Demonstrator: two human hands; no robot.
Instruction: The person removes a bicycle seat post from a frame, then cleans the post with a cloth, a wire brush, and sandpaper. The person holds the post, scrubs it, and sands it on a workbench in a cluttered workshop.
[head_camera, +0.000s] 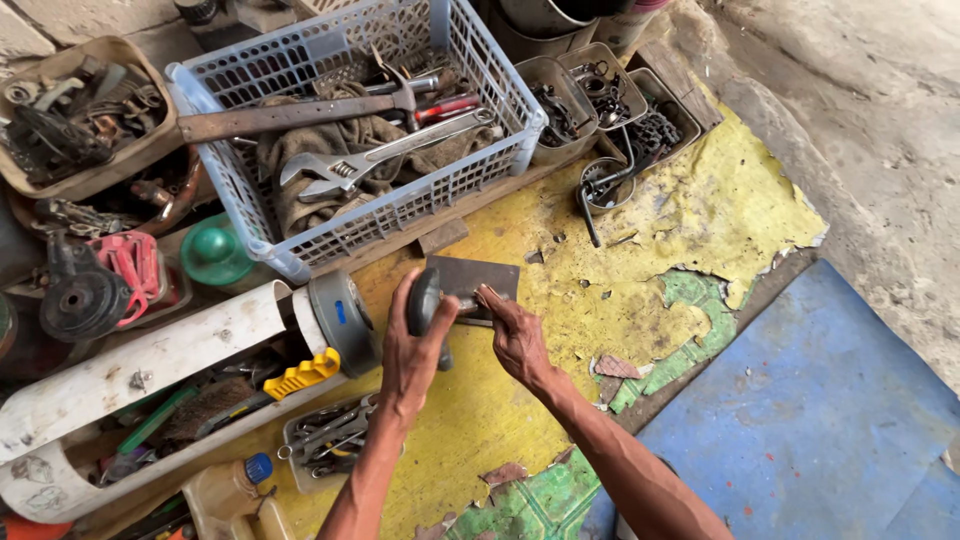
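A flat grey metal plate (478, 277) lies on the yellow counter (640, 280); the right hand (515, 335) pinches its edge with its fingers, while the left hand (412, 345) wraps a black-handled tool (424, 303).

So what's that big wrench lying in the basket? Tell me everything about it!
The adjustable wrench is long, silvery-grey metal, dull and a bit grimy. Its open jaw end points lower left, with a small adjusting wheel just behind the jaw; the flat handle runs up to the right. It lies slanted on a crumpled brown rag inside the pale blue plastic basket, below a rusty hammer. No hand touches it.
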